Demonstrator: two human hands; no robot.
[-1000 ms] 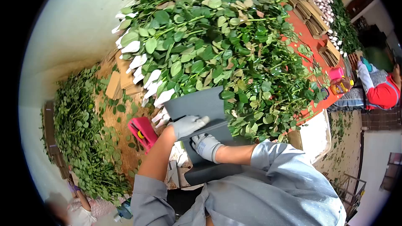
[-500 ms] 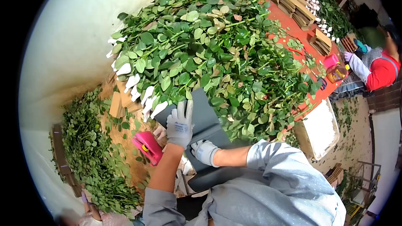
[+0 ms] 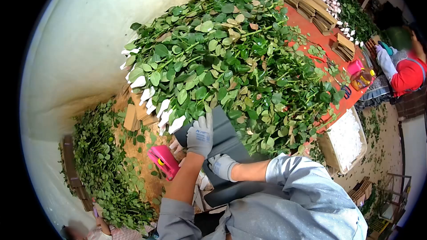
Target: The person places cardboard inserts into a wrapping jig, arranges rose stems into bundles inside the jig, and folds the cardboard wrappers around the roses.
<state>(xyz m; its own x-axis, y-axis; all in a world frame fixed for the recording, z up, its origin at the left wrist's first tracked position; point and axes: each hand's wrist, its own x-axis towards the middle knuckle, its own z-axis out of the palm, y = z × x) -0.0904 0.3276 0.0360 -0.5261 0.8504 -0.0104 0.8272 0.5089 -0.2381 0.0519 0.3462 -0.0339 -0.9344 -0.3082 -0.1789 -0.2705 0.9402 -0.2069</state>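
A dark grey folded sheet or board (image 3: 231, 149) lies in front of my body, its upper part reaching under the pile of leafy stems (image 3: 231, 58). My left hand (image 3: 200, 138), in a pale grey glove, rests on the sheet's upper left part with its fingers stretched out toward the leaves. Below and to the right, my right hand (image 3: 222, 167), gloved too, is at the sheet's middle with its fingers curled; what they hold, if anything, is hidden. White-wrapped flower heads (image 3: 177, 124) stick out at the pile's left edge.
A pink tape dispenser (image 3: 163, 162) stands left of my left forearm. More leafy stems (image 3: 104, 160) lie farther left. The red table (image 3: 311, 31) bears cardboard pieces (image 3: 343, 47) and a bottle (image 3: 362, 80). A white-filled bin (image 3: 344, 142) is at right, near a co-worker in red (image 3: 407, 75).
My left hand has moved from the sheet's middle to its upper left, and its fingers now point up. The sheet has turned, its upper part swinging left. My right hand stays low on it.
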